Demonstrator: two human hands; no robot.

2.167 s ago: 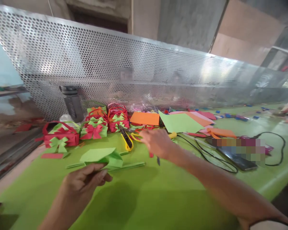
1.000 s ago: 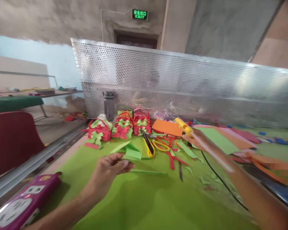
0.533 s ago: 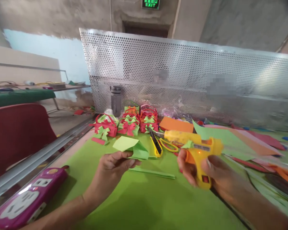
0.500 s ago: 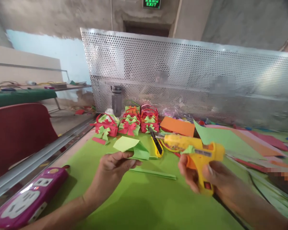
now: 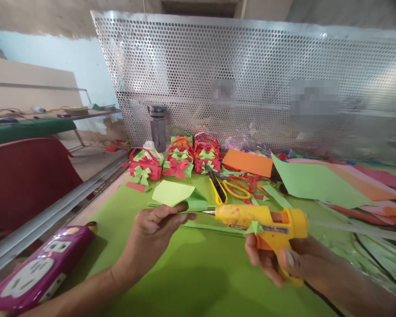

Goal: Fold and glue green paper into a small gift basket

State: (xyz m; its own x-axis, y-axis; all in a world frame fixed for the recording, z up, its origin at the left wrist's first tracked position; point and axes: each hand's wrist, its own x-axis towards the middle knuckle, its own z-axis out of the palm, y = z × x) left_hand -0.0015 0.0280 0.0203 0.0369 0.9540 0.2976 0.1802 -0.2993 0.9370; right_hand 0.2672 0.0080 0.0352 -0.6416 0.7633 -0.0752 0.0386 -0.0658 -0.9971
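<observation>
L hand in narrow pinch on folded lt-green paper; R hand wrapped round yellow plastic glue gun, metal nozzle nr paper.

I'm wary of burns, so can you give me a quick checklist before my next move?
1. Glue gun firmly gripped: ok, the right hand is wrapped around its handle.
2. Folded green paper held: ok, pinched in the left hand.
3. Fingers clear of the nozzle: not ok, it points toward the left fingertips, close by.
4. Gun free of scraps: not ok, a green scrap sits against it near the trigger.
5. Gun hot: cannot tell.
6. Bottle upright, away from the hands: ok.
</observation>
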